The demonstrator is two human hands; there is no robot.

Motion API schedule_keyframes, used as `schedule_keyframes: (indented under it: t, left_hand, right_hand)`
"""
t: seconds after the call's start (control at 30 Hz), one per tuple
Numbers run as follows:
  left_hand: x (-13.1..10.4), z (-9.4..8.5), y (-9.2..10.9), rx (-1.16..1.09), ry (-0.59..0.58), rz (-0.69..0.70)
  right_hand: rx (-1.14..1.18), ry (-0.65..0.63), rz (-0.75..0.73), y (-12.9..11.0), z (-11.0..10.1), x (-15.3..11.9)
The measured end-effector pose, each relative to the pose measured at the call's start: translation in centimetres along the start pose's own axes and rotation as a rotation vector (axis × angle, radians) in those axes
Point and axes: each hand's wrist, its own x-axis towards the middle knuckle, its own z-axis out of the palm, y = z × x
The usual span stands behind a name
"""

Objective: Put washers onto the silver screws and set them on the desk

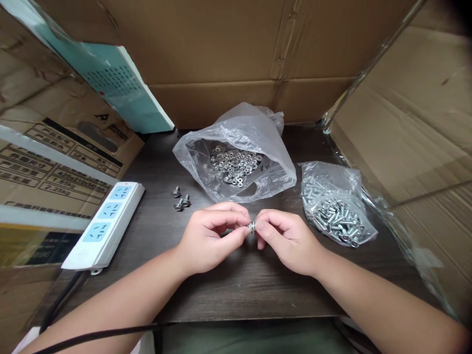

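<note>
Between tall brown cardboard walls [214, 49] lies a dark wood-grain tabletop [221, 295], and on it everything else sits. Largest there is a clear, crumpled plastic bag [254, 132], its mouth gaping toward the person, with a heap of shiny flat rings and small nut-like pieces [236, 164] inside. At the left stands a white power strip [105, 221] with three pale blue socket faces. Over to the right, a smaller clear bag [332, 177] is packed with silvery bolts [341, 221], smooth-shanked at this distance, bright and jumbled every way. The left hand [210, 238] and the right hand [287, 241] meet near the middle of the table, just in front of the larger bag, each pinched by thumb and fingers onto opposite sides of one metal fastener [251, 226]. Three loose bolts [179, 204] lie close together beyond the left hand, short and greyish, with wide collars near their heads. Smallest, the held fastener gleams silver, with a pale ring-like edge showing; the fingertips hide the rest.
</note>
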Motion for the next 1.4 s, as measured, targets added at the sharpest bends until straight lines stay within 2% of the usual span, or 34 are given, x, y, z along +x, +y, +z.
schedule_keyframes:
  t: [0.1, 0.17, 0.3, 0.37, 0.43, 0.6, 0.67, 0.77, 0.9, 1.0, 1.13, 1.4]
  left_hand:
    - [0.1, 0.0, 0.1, -0.034, 0.008, -0.03]
    - [0.1, -0.1, 0.1, -0.058, 0.011, -0.056]
    - [0.2, -0.1, 0.3, -0.072, -0.015, -0.07]
    - [0.1, -0.1, 0.3, -0.059, -0.017, -0.055]
    - [0.1, -0.1, 0.3, -0.027, -0.014, -0.027]
    - [0.0, -0.2, 0.2, 0.042, 0.004, 0.031]
    - [0.1, -0.2, 0.2, 0.039, 0.011, 0.029]
    - [0.1, -0.2, 0.2, 0.001, -0.003, -0.006]
    - [0.1, -0.2, 0.2, -0.049, -0.034, -0.044]
    - [0.1, -0.2, 0.3, -0.023, -0.035, -0.02]
    - [0.0, -0.3, 0.2, 0.097, -0.027, 0.11]
    - [-0.1, -0.4, -0.1, 0.263, -0.054, 0.315]
  right_hand:
    - [0.099, 0.027, 0.0, 0.2, -0.2, 0.0]
    - [0.128, 0.049, -0.074, 0.4, -0.3, 0.0]
    - [-0.051, 0.106, -0.285, 0.5, -0.4, 0.1]
    - [-0.085, 0.118, -0.302, 0.3, -0.3, 0.1]
    - [-0.05, 0.095, -0.231, 0.0, -0.2, 0.0]
    - [0.153, -0.066, 0.117, -0.3, 0.0, -0.1]
    - [0.205, -0.039, 0.125, -0.2, 0.0, -0.2]
    - [0.186, 0.029, -0.043, 0.1, -0.2, -0.1]
    - [-0.067, 0.081, -0.329, 0.1, -0.5, 0.0]
    - [-0.152, 0.11, -0.37, 0.1, -0.4, 0.1]
    - [-0.113, 0.131, -0.28, -0.1, 0.1, -0.2]
    - [0.224, 0.013, 0.168, -1.0, 0.2, -0.7]
